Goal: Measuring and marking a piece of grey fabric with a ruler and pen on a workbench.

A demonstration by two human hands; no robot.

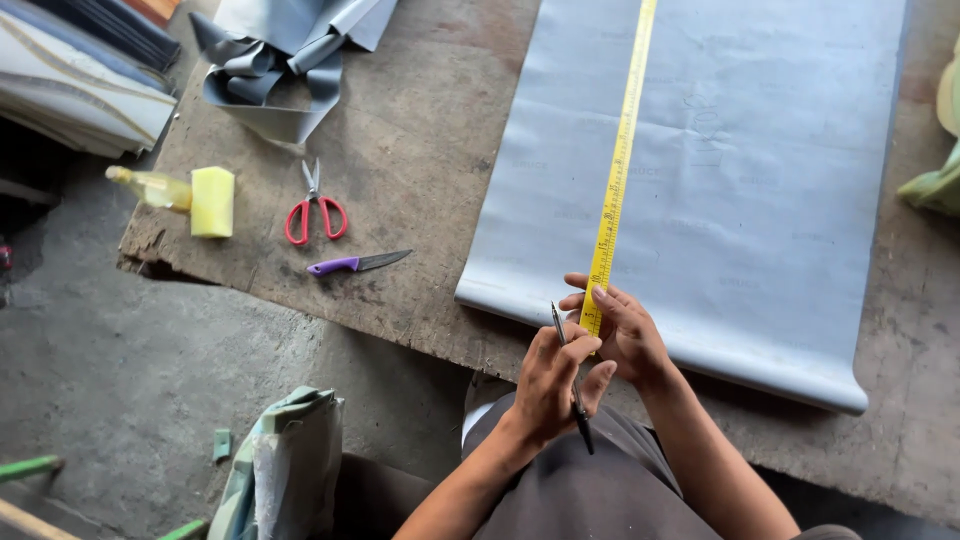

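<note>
One yellow measuring tape (pixel 616 170) runs straight down the middle of one pale grey sheet (pixel 760 190), from the far edge to the near one, where its end sits under the person's fingers. The right hand (pixel 622 330) presses flat on that near end of the tape, fingers spread and bent over it at the sheet's rolled front edge. The left hand (pixel 552 385) is closed around one dark pen (pixel 572 385), which points up and away between the fingers, its tip close beside the tape's end and the right hand; the two hands touch or nearly touch, so the very last bit of the tape is hidden by them. The sheet lies on one worn wooden table (pixel 420 170), covering most of its right half and curling over at the near edge. To the left on the bare wood lie one pair of red-handled scissors (pixel 316 208) and, just in front of them, one knife with a purple handle (pixel 358 263), both well apart from the hands. Further left, at the table's corner, stands one yellow sponge block (pixel 212 201) touching one small clear bottle (pixel 150 187) lying on its side. At the far left of the table is one crumpled heap of grey offcuts (pixel 285 55)
</note>
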